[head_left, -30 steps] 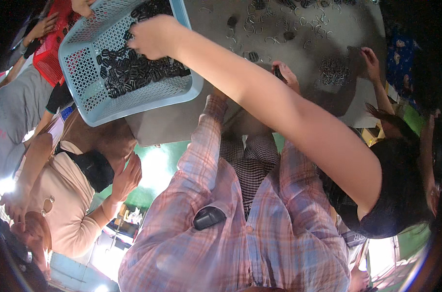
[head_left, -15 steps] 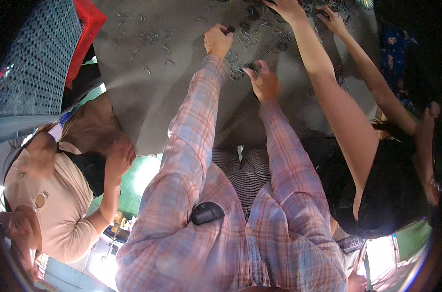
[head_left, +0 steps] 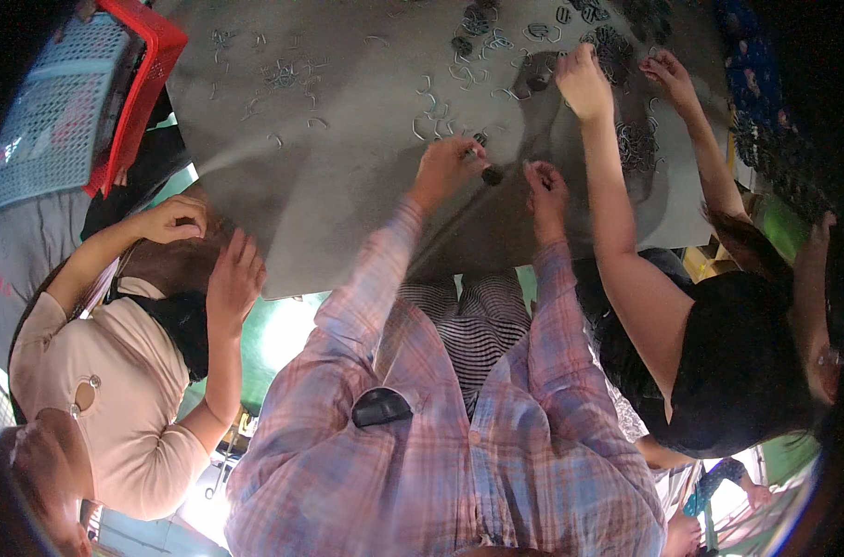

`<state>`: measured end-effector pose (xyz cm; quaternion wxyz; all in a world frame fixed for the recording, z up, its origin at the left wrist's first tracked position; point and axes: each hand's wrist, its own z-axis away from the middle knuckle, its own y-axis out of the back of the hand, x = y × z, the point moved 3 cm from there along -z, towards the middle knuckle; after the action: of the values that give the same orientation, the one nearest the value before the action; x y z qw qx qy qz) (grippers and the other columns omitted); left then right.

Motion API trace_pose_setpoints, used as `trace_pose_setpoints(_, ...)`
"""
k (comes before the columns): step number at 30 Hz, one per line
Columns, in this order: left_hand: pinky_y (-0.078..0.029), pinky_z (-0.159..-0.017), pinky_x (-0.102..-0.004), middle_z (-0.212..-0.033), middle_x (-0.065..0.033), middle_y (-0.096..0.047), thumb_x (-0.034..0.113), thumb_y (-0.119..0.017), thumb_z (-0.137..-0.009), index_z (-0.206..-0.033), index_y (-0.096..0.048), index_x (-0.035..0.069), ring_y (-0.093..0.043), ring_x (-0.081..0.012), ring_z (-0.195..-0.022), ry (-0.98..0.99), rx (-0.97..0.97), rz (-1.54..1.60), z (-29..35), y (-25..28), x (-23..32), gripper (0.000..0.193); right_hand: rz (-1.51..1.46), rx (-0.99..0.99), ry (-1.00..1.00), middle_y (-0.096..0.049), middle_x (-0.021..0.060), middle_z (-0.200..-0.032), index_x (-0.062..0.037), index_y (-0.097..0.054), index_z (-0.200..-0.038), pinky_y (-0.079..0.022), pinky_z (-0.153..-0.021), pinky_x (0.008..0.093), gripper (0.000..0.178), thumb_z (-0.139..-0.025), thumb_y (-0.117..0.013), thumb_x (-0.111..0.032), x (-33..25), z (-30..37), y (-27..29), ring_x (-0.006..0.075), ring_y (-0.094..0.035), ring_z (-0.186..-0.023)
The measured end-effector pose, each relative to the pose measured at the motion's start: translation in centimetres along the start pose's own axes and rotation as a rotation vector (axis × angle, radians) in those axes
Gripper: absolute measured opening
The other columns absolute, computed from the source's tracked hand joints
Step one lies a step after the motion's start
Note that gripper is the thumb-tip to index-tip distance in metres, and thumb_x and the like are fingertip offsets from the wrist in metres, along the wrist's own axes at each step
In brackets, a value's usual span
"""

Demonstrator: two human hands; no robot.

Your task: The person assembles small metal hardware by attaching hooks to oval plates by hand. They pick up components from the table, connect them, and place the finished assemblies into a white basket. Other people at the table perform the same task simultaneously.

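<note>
My plaid sleeves (head_left: 561, 325) lead to two bare hands, held apart above the near part of the table. My right hand (head_left: 546, 193) is partly curled, thumb and fingertips drawn close together; whether anything is pinched there, I cannot tell. My left hand (head_left: 445, 172) has its fingers bent inward, with a small black piece (head_left: 492, 174) at the fingertips. Blur prevents me from confirming whether that piece is gripped or only touched.

Surface: a grey table (head_left: 348, 209). Bent wire pieces (head_left: 431, 125) lie loosely just beyond my left hand. To the right, near a co-worker's forearm, is a denser wire heap (head_left: 637, 148). More dark pieces (head_left: 478, 19) lie toward the far side.

Room: the co-worker on my right, in a black top (head_left: 747, 362), has one hand (head_left: 584, 84) beside a cluster of dark pieces and the other hand (head_left: 671, 79) above the table, fingers bent. The co-worker on my left wears a beige top (head_left: 125, 390); both that person's hands (head_left: 236, 278) are raised near the table edge. Farther left stand a red basket (head_left: 153, 84) and, beside it, light blue perforated basketwork (head_left: 60, 111).
</note>
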<state>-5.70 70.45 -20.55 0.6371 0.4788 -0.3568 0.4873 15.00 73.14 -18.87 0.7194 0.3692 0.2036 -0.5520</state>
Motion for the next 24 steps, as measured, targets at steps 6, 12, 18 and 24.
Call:
trace_pose_setpoints(6,-0.046,-0.068,-0.0372,-0.086,-0.0076,-0.061,0.020,-0.073,-0.073,-0.094,-0.054,0.010,-0.061,-0.0275,-0.083,0.097,0.321,-0.304,-0.3,-0.7,0.1,0.030,0.336,0.362,0.361,-0.066,0.0055,-0.088,-0.0048,-0.063,-0.099,-0.045,-0.066,0.0326,0.032,-0.079,-0.070,-0.029,-3.5,-6.6,-4.4,0.0171,-0.057,-0.072)
trace_pose_setpoints(12,-0.047,-0.069,-0.0360,-0.086,-0.0082,-0.058,0.015,-0.070,-0.071,-0.091,-0.055,0.009,-0.059,-0.0255,-0.079,0.089,-0.003,0.054,-2.3,0.9,-1.4,0.025,0.483,0.593,0.444,-0.067,0.0127,-0.095,-0.0023,-0.065,-0.099,-0.046,-0.074,0.0402,0.042,-0.075,-0.072,-0.035,-6.4,-9.5,-6.9,0.0274,-0.061,-0.082)
trace_pose_setpoints(18,-0.049,-0.076,-0.0321,-0.095,-0.0099,-0.058,0.020,-0.074,-0.071,-0.096,-0.057,0.008,-0.059,-0.0280,-0.082,0.044,-0.128,0.303,-1.0,0.8,-2.0,0.033,0.755,0.466,0.259,-0.066,0.0157,-0.093,-0.0022,-0.066,-0.091,-0.045,-0.077,0.0435,0.047,-0.069,-0.074,-0.043,-6.3,-12.8,-7.0,0.0327,-0.061,-0.088)
trace_pose_setpoints(24,-0.049,-0.070,-0.0374,-0.095,-0.0144,-0.056,0.025,-0.075,-0.069,-0.102,-0.056,0.010,-0.059,-0.0318,-0.087,0.058,-0.079,-0.403,-0.6,-3.9,-0.8,0.041,0.503,0.370,0.325,-0.065,0.0127,-0.083,0.0015,-0.065,-0.089,-0.045,-0.074,0.0366,0.050,-0.066,-0.077,-0.041,-5.1,-13.3,-5.7,0.0260,-0.061,-0.081)
